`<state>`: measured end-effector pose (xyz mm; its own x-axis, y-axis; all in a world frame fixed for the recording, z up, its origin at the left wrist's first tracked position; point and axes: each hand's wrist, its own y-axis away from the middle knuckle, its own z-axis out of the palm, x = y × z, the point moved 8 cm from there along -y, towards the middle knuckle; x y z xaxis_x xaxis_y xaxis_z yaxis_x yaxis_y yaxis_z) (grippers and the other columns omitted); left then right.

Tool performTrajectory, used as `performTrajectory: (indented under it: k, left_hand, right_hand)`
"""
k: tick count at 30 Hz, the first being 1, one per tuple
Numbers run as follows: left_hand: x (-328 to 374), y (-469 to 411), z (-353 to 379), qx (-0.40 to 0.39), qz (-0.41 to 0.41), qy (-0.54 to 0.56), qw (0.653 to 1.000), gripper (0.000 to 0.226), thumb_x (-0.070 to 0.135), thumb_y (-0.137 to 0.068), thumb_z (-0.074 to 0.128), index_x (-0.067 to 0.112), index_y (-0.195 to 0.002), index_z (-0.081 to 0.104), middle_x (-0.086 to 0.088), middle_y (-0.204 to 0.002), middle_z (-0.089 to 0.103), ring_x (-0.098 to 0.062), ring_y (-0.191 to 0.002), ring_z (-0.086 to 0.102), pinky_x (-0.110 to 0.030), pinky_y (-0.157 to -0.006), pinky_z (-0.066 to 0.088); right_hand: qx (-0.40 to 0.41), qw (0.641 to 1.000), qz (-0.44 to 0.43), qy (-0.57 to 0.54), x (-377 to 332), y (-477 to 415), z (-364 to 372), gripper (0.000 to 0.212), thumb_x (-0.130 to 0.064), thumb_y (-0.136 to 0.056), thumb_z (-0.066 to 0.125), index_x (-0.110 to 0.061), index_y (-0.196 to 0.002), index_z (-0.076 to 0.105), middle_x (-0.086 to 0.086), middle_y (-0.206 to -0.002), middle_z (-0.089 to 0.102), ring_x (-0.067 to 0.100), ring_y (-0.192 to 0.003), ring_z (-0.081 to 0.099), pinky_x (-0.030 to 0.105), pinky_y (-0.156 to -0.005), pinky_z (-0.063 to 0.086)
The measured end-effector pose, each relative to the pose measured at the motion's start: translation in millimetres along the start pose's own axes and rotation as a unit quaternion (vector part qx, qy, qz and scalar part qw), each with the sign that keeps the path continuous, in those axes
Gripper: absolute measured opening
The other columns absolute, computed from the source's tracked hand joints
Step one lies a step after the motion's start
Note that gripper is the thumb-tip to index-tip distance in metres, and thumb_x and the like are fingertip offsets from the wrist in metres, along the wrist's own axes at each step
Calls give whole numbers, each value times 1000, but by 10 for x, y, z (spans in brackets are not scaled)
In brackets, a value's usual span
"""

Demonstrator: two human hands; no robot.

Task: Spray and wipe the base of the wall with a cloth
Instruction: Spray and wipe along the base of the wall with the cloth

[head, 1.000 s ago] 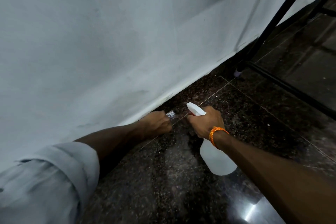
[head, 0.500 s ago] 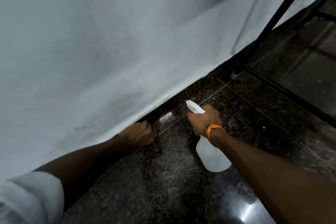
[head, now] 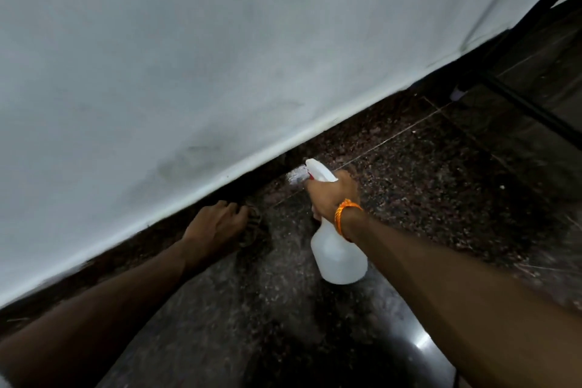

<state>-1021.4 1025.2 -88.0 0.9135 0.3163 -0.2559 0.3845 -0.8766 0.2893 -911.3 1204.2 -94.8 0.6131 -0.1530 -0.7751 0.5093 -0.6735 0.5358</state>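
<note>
A white wall (head: 220, 57) meets a dark speckled skirting strip (head: 261, 176) along its base. My left hand (head: 217, 227) presses a dark striped cloth (head: 253, 227) against that strip low on the floor; most of the cloth is hidden under my fingers. My right hand (head: 333, 195), with an orange band on the wrist, grips the trigger head of a white spray bottle (head: 338, 255). The nozzle points at the wall base just right of the cloth, where a small wet sheen (head: 296, 176) shows.
The floor (head: 441, 183) is dark polished granite with thin pale joint lines. A black metal frame (head: 519, 104) stands at the upper right, one leg ending in a pale foot (head: 456, 93) close to the wall.
My left hand has slid left along the wall base with the cloth. The right hand and bottle have stayed near the same spot. The view has shifted left.
</note>
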Motion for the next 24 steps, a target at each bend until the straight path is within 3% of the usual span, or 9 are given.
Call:
performTrajectory:
  k: [2,5,9,11,12,14,18,22,24]
  left_hand:
    - [5,93,70,-19,0,19,1000,34,35,-75,74,10,-95,64,-11,-91,68,-36,-81,65,-39,-58,54]
    - [-23,204,71,-26,-27,129,991,36,45,-87,56,15,-105,63,-12,-112,58,-36,-97,62,-38,-78,51]
    - [-130,85,160,-71,-49,160,983,67,49,-80,65,12,-133,44,-16,-131,37,-42,-92,62,-43,-82,52]
    - [-183,35,270,-117,-68,169,976,87,45,-75,72,12,-144,32,-19,-133,39,-44,-102,60,-44,-87,51]
    - [-163,23,299,-133,-63,158,976,83,43,-74,74,12,-140,37,-19,-131,45,-43,-106,59,-43,-88,52]
    - [-78,24,270,-130,-43,99,986,62,36,-76,71,12,-129,50,-17,-123,56,-38,-110,58,-42,-85,53]
    - [58,82,179,-100,8,-44,994,48,22,-92,50,12,-138,41,-16,-125,56,-39,-116,47,-42,-82,45]
    - [225,-13,121,-52,116,-65,990,40,19,-100,39,10,-139,35,-23,-123,51,-40,-97,62,-43,-73,53]
    - [274,-163,63,-1,186,-118,976,36,18,-101,38,8,-135,42,-23,-116,54,-38,-86,65,-41,-63,52]
  right_hand:
    - [-5,1000,-12,24,50,34,146,54,-43,-62,60,-7,-102,68,22,-96,73,41,-81,74,53,-65,65]
    - [-19,999,-20,42,-26,263,253,27,-28,-77,64,-4,-90,65,25,-89,72,37,-65,70,35,-48,56]
    - [8,996,-33,84,8,300,370,47,-39,-65,59,-4,-94,70,24,-90,74,42,-77,73,50,-66,64]
    - [6,994,-48,97,25,288,453,45,-39,-64,60,-4,-89,69,24,-91,74,44,-80,73,55,-71,64]
    - [9,994,-46,102,1,328,472,48,-40,-63,61,-3,-92,70,24,-93,74,44,-82,73,55,-72,63]
    - [10,994,-45,101,-27,395,489,55,-42,-64,62,-1,-100,71,22,-98,73,44,-86,73,55,-74,63]
    - [21,994,-36,98,-24,474,503,53,-40,-69,65,-1,-106,69,19,-102,71,42,-89,72,53,-76,63]
    - [37,996,-29,75,38,484,479,38,-37,-68,65,-6,-91,62,20,-99,69,42,-86,71,54,-73,63]
    - [58,997,-18,52,101,456,414,46,-43,-63,65,-7,-92,64,19,-95,71,42,-82,72,54,-71,63]
